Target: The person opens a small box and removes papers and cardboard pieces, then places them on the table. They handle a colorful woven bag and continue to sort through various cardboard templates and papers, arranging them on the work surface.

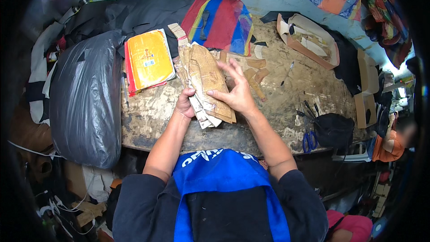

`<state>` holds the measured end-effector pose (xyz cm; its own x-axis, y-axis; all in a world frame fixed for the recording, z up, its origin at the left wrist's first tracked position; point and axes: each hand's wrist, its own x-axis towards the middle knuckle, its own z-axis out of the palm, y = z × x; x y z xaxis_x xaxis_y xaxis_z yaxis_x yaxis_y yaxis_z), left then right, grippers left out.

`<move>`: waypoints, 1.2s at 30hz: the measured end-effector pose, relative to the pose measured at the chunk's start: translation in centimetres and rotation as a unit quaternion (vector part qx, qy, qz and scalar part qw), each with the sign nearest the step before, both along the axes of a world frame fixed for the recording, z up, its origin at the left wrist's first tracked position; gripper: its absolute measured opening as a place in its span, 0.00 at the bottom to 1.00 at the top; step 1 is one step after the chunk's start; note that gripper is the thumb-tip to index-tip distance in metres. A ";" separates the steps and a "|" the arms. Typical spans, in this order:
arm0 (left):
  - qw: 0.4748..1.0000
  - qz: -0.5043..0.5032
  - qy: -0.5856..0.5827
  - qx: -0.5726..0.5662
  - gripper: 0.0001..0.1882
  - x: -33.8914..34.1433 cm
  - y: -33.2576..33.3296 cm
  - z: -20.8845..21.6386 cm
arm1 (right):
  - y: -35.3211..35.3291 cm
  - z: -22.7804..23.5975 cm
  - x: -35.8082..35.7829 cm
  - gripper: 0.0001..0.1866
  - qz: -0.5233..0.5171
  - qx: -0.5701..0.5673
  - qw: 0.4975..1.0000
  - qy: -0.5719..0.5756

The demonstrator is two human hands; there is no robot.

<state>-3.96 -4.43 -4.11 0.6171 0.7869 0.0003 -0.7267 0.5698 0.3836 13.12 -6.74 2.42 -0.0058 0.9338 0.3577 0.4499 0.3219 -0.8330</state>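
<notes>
My left hand is closed round the lower left side of a stack of cardboard pattern pieces. The stack is tilted above the table, its brown and whitish sheets fanned at the lower end. On the top piece lies the thumb of my right hand; its other fingers are spread near the stack's right edge. Just beyond the stack is a bundle of pale strips with a pink band. Small curved brown card pieces lie to the right of my right hand.
A yellow-orange book and a full dark plastic bag are at left. Striped mesh fabric lies at the back. At right are an open carton of scraps, a pen, blue-handled scissors and a black pouch. Another person is at far right.
</notes>
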 end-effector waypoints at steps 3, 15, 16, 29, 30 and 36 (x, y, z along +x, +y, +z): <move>1.000 0.014 0.026 -0.004 0.40 -0.7 -0.2 0.0 | -0.3 -1.1 -1.7 0.43 0.126 -0.195 0.918 0.321; 0.992 0.050 0.118 0.015 0.42 -2.7 -2.4 -0.5 | -1.7 -0.4 -4.2 0.35 0.123 -0.050 0.939 0.317; 0.992 0.034 0.117 0.019 0.42 -3.0 -2.7 -0.8 | -1.8 -0.3 -4.1 0.40 0.131 -0.079 0.944 0.294; 0.987 0.066 0.140 -0.038 0.34 -5.4 -4.8 -2.8 | -3.2 -4.0 -1.2 0.13 0.013 -0.069 0.942 0.327; 0.982 0.079 0.162 -0.056 0.32 -6.0 -4.6 -2.9 | -3.2 -4.6 -0.1 0.10 -0.029 -0.057 0.949 0.308; 0.931 0.257 0.260 0.016 0.25 -9.4 -0.7 -2.7 | -3.3 -7.1 5.3 0.18 -0.246 -0.122 0.954 -0.117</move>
